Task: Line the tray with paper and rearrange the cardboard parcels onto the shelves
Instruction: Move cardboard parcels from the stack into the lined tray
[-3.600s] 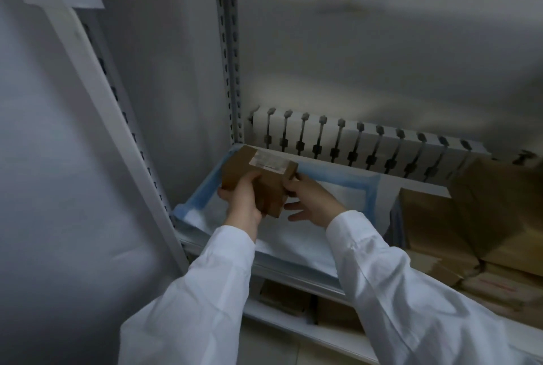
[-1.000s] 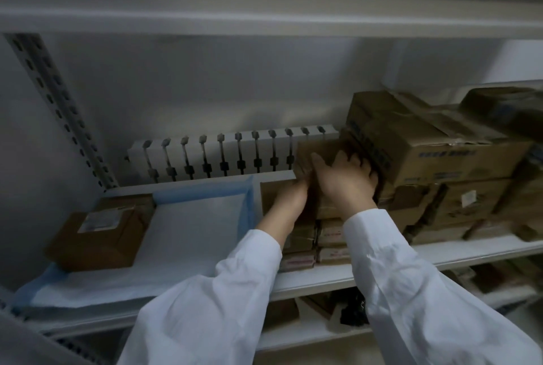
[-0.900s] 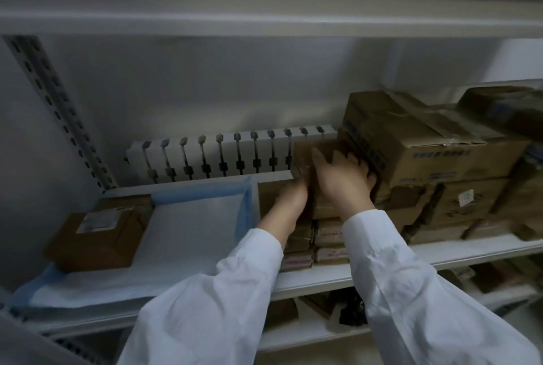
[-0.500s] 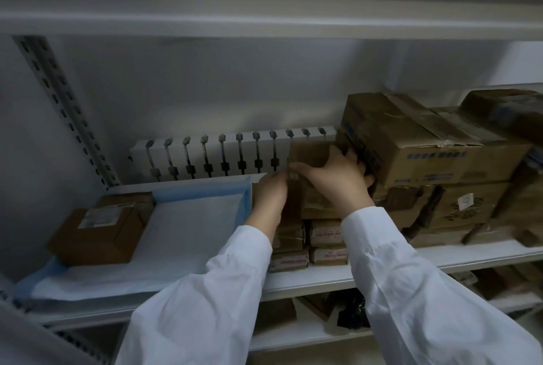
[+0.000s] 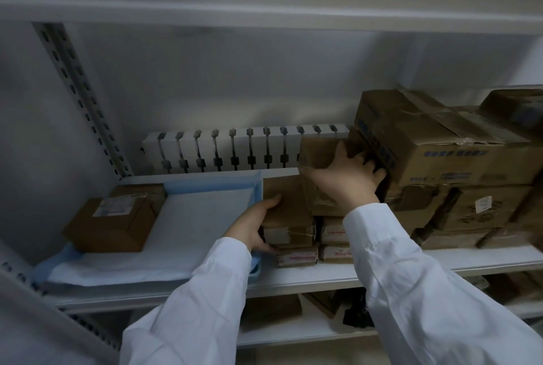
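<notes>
A blue tray lined with white paper sits on the left of the white shelf. One brown labelled parcel lies at the tray's left end. Right of the tray stands a stack of small cardboard parcels. My left hand grips the left side of a flat brown parcel on top of that stack. My right hand reaches further back and grips an upper brown parcel, its fingers pushed in beside the big carton.
Big taped cartons and crumpled boxes fill the shelf's right side. A white slotted rack lines the back wall. A perforated upright stands at left. More boxes sit on the lower shelf.
Since 3.6 s ago the labelled parcel has been set in the tray and both hands have gone right to the stack. In the last half second my left hand dropped to a lower parcel.
</notes>
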Demonstrator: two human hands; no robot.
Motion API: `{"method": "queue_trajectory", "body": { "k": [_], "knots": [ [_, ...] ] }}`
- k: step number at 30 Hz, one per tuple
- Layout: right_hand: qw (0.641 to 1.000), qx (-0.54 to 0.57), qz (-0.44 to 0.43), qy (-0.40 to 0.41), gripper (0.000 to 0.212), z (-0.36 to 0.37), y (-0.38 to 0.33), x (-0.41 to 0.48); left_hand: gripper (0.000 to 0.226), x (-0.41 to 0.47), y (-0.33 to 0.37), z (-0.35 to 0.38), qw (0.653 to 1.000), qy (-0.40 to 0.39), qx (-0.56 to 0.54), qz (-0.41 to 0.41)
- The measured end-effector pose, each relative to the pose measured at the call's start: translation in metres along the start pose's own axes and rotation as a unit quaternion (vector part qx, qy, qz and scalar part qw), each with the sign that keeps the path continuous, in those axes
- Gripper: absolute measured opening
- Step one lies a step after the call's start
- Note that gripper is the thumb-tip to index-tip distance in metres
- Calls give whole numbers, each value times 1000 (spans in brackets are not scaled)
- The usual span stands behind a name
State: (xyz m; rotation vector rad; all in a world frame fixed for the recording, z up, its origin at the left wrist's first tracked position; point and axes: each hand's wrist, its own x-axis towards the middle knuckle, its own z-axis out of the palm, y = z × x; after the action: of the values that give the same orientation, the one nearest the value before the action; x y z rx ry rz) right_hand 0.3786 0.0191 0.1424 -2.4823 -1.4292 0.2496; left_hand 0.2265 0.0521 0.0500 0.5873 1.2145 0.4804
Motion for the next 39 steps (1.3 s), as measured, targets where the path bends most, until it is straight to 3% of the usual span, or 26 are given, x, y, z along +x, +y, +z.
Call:
{"method": "queue_trajectory", "body": {
  "k": [3, 8, 10, 20, 27, 33, 39],
  "knots": [
    [1000, 13, -10, 26, 92, -1, -1, -4, 109, -1, 1, -2, 1000, -4, -9, 30],
    [995, 49, -43, 81, 83, -7, -14, -11, 69, -19, 11, -8, 993, 20, -47, 102],
    [992, 82, -53, 78, 81, -7, -22, -11, 64, -22, 15, -16, 989, 34, -64, 126],
    [963, 227, -132, -56, 88, 23, -91, -18, 65, -38, 31, -101, 968, 86, -162, 170],
    [905, 384, -106, -149, 102, 56, -139, -35, 55, -60, 46, -157, 945, 170, -202, 191],
    [877, 434, -88, -186, 96, 81, -168, -38, 52, -67, 52, -194, 926, 190, -240, 223],
    [887, 424, -61, -172, 101, 118, -190, -34, 67, -68, 66, -223, 908, 189, -286, 239]
  ]
}}
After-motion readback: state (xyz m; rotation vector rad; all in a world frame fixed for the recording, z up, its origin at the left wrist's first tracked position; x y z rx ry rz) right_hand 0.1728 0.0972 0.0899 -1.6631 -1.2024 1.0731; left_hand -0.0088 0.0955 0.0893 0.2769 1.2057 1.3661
